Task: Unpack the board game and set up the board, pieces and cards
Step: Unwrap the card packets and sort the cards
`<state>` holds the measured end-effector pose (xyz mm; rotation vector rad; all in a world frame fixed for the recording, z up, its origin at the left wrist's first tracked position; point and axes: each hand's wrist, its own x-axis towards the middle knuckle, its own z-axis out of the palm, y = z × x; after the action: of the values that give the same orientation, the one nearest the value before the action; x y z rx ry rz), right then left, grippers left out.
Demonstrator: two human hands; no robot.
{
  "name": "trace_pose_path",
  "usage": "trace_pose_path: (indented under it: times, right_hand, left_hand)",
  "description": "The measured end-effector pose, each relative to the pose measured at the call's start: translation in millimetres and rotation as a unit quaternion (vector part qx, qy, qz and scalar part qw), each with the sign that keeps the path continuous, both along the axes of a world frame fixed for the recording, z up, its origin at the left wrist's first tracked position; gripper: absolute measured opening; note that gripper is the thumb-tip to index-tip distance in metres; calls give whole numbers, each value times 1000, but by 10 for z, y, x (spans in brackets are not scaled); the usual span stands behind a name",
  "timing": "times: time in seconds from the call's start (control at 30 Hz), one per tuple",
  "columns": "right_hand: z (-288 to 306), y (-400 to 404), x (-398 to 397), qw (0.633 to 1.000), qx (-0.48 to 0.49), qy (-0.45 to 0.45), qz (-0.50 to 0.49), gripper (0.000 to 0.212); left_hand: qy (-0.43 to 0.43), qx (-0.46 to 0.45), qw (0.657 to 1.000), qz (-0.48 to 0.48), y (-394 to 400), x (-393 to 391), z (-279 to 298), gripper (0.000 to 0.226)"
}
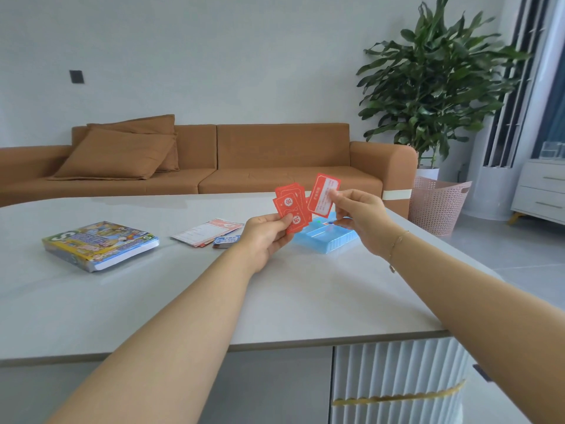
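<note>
Red paper cards fanned in the left hand (265, 237) hover above the pale blue plastic tray (328, 238); the right hand (356, 214) pinches one lifted red card (323, 194). Best laid flat beside that tray, face down, edges squared.

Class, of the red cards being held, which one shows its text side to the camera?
The single card in the right hand; it shows a white text panel, while the left hand's fanned cards show patterned backs.
</note>
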<state>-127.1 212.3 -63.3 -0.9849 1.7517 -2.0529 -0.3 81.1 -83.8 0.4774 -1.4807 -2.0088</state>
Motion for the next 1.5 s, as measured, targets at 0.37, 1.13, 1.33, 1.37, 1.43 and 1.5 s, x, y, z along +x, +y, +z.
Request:
trace_pose_path:
  times: [0.37,1.13,1.33,1.37,1.43,1.5]
  right_hand:
    - [76,104,32,994,-57,73,-57,24]
    - [14,-47,173,998,-20,31,-58,24]
    - [-13,-76,195,997,-7,60,-47,33]
    - [-12,-83,213,998,-9,56,-33,31]
    - [-7,-97,249,999,-14,48,-2,23]
    - [-13,-111,272,998,-7,54,16,18]
  left_hand:
    - [27,82,995,-54,-21,38,61,5]
    - [-9,24,996,-84,58,1,12,6]
    - [-17,-43,999,-17,26,10,-20,4]
    - [-27,-64,998,-9,25,9,-30,6]
    - [-42,-94,995,1,33,2,-44,9]
    - [-46,-115,992,6,40,-11,-49,14]
